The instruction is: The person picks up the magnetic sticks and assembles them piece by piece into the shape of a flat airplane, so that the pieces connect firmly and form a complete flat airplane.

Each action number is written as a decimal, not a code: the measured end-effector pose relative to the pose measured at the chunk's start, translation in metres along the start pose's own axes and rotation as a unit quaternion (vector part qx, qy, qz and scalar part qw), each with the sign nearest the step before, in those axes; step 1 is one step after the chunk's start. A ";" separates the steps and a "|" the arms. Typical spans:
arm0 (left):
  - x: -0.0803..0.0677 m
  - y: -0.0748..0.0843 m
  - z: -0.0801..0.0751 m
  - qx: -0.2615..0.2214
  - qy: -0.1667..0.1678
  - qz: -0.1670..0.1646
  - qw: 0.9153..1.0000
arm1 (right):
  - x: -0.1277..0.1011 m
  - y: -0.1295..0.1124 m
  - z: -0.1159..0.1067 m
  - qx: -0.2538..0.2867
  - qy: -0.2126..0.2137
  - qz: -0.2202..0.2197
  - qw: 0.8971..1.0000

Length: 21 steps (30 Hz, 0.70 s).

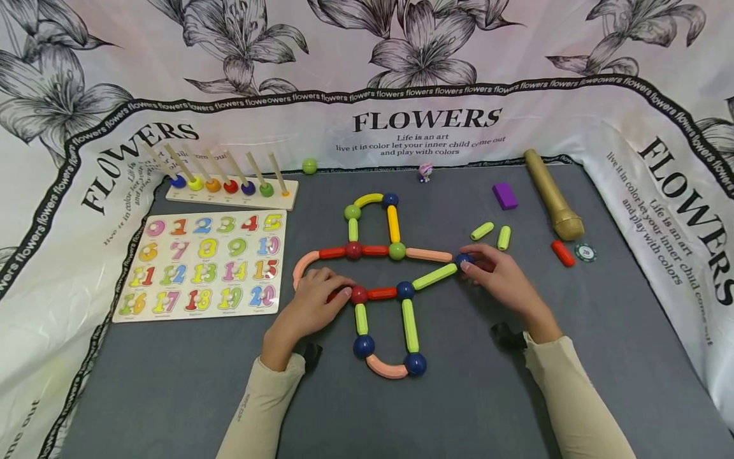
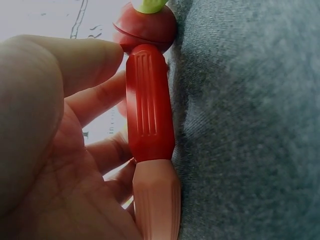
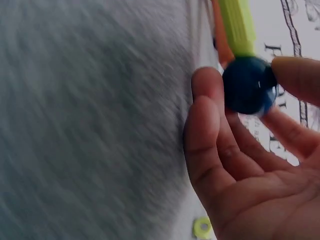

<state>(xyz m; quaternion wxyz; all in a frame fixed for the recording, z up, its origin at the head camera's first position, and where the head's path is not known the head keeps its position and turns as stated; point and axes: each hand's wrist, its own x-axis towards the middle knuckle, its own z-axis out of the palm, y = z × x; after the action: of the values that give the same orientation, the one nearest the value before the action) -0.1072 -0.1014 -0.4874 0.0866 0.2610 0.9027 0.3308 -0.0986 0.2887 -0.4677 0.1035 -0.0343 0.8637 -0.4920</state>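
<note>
A figure of magnetic rods and balls lies on the grey table. My left hand (image 1: 314,305) is over its left side, thumb tip at a red ball (image 2: 150,30) and fingers along the far side of a red rod (image 2: 150,105), gripping it. A peach rod (image 2: 157,200) joins that rod's other end. At the figure's right tip, my right hand (image 1: 504,280) holds a blue ball (image 3: 249,85) between thumb and fingers. A light green rod (image 1: 434,276) touches this ball, and the end of a straight peach rod (image 1: 429,255) lies close to it; whether they touch is unclear.
Left stand a number board (image 1: 197,264) and a peg stand (image 1: 232,199). Toward the right lie loose green rods (image 1: 482,231), a purple block (image 1: 505,196), a gold toy microphone (image 1: 552,194), a red rod (image 1: 563,253) and a chip (image 1: 586,252). A green ball (image 1: 309,166) and figurine (image 1: 425,171) sit behind.
</note>
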 end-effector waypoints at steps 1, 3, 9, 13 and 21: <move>0.000 0.000 0.000 0.000 0.001 0.003 1.000 | 0.001 0.001 0.002 0.001 0.000 -0.004 1.000; 0.000 0.000 0.000 0.000 0.004 0.010 1.000 | 0.002 0.002 0.004 0.002 0.001 -0.009 1.000; 0.000 -0.001 -0.001 0.001 0.011 0.013 1.000 | 0.005 0.002 0.006 -0.008 0.003 -0.002 1.000; 0.000 -0.001 -0.002 0.009 0.009 0.011 1.000 | 0.007 0.004 0.006 -0.012 0.002 0.000 1.000; 0.000 -0.001 -0.001 0.012 0.002 0.005 1.000 | 0.005 0.006 0.006 -0.007 0.002 -0.002 1.000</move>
<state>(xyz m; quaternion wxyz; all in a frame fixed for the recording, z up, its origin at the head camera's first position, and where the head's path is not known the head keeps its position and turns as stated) -0.1082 -0.1024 -0.4874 0.0799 0.2658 0.9054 0.3214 -0.1019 0.2856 -0.4763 0.1009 -0.0361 0.8674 -0.4859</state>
